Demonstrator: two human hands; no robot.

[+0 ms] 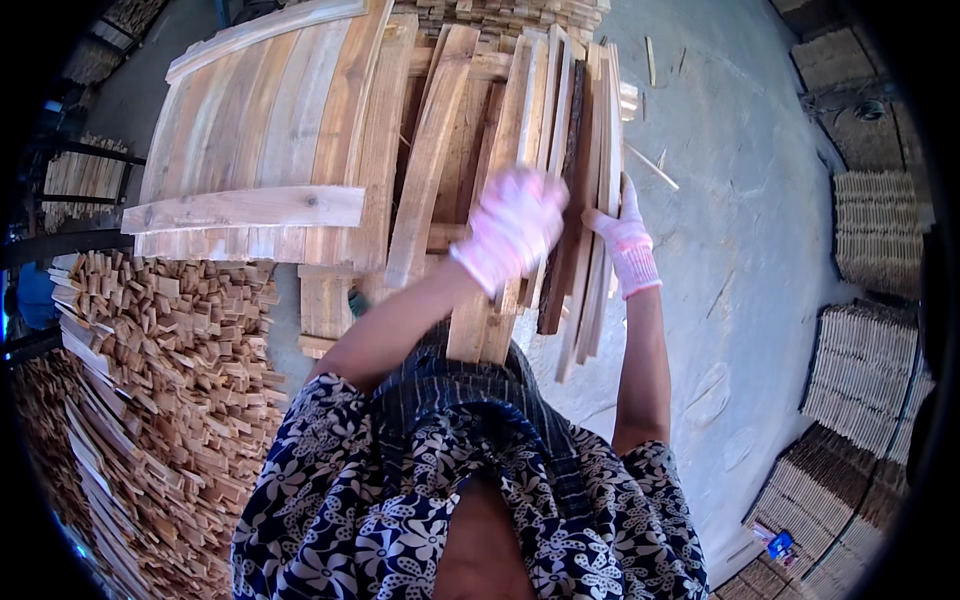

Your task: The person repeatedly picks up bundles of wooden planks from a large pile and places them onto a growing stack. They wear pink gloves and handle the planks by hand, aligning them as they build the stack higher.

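Loose wooden slats (530, 110) lie side by side in a raised stack in front of me, some with dark bark edges. My right hand (627, 240), in a pale pink and white glove, is closed on the outermost slats (606, 130) at the stack's right side, thumb over their top and fingers along the outer edge. Above the middle of the stack is my left hand (515, 225), gloved alike and smeared by motion; its fingers cannot be made out. A wider, slightly bowed board (432, 155) lies to its left.
A panel of joined boards (250, 110) with a crosspiece (250, 208) adjoins the slats on the left. Below it rises a large heap of short wood pieces (190, 360). Tied bundles of slats (862, 350) line the right side, beyond the grey floor (740, 200). A thin stick (652, 167) lies nearby.
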